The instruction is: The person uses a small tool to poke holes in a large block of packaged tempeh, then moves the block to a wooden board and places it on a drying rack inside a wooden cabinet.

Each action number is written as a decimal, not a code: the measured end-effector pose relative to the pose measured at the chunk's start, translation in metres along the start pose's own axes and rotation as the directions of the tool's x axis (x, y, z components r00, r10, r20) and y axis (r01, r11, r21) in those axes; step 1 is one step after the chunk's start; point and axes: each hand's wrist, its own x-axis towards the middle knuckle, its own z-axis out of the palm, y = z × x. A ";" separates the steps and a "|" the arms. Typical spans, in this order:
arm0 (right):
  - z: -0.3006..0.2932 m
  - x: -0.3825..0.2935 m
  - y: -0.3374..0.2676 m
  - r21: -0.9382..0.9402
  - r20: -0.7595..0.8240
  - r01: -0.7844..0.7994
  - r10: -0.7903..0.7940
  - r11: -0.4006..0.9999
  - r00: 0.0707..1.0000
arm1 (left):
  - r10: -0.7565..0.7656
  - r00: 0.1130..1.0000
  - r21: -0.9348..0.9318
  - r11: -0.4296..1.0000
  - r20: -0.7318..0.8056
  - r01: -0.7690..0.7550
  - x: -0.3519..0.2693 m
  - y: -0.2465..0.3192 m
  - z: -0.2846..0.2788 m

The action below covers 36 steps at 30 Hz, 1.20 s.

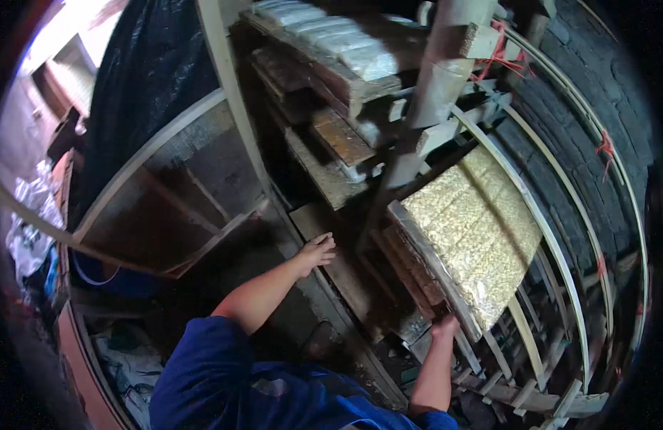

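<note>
My left hand (pixel 316 255) is raised over a dark wooden ledge at the centre, its fingers spread and nothing in them. My right hand (pixel 444 325) is at the lower corner of a wooden tray (pixel 438 267); its fingers are mostly hidden by the tray's edge, so the grip cannot be told. In the tray lie rows of yellowish, bumpy blocks (pixel 474 215) that look wrapped in clear plastic. The tray rests on a rack beside slatted wooden rails. Beneath its near side more dark wooden trays or boards (pixel 412 274) are stacked.
A wooden post (pixel 439 80) rises behind the tray. Further back, a tray of whitish wrapped blocks (pixel 331 40) tops a stack. Curved-looking slats (pixel 557 242) with red ties stand right. A screened wooden frame door (pixel 186 183) and black plastic sheeting (pixel 148 70) are at left.
</note>
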 end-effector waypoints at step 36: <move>-0.028 -0.310 0.318 -0.819 -0.315 -0.343 0.140 0.459 0.939 | 0.410 0.082 0.187 0.574 -0.908 -0.797 -0.516 0.100 -0.612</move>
